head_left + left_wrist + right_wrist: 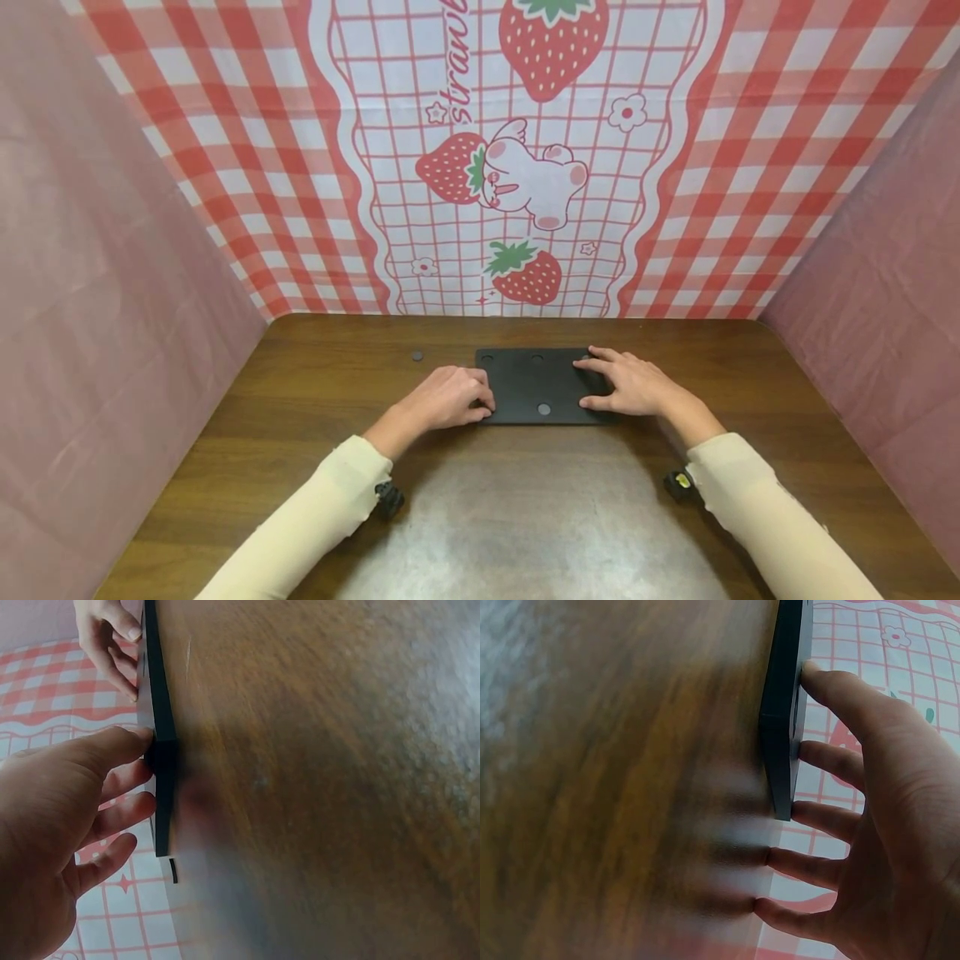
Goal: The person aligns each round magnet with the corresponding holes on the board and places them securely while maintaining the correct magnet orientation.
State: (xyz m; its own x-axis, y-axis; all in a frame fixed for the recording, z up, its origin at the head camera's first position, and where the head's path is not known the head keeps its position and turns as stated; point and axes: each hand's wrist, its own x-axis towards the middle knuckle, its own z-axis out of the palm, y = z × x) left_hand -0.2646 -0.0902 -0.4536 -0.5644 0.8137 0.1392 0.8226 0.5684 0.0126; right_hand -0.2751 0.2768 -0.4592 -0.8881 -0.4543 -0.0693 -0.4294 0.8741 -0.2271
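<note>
I'm probably seating grey discs in the black board; my left hand curls at its corner, pinch unclear, my right hand spread. Next likely needs the loose disc.

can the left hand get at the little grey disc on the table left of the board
Probably yes: the grey disc lies just beyond the left hand, with nothing visible covering it or standing between them. The hand would likely only have to leave the corner of the black board.
</note>
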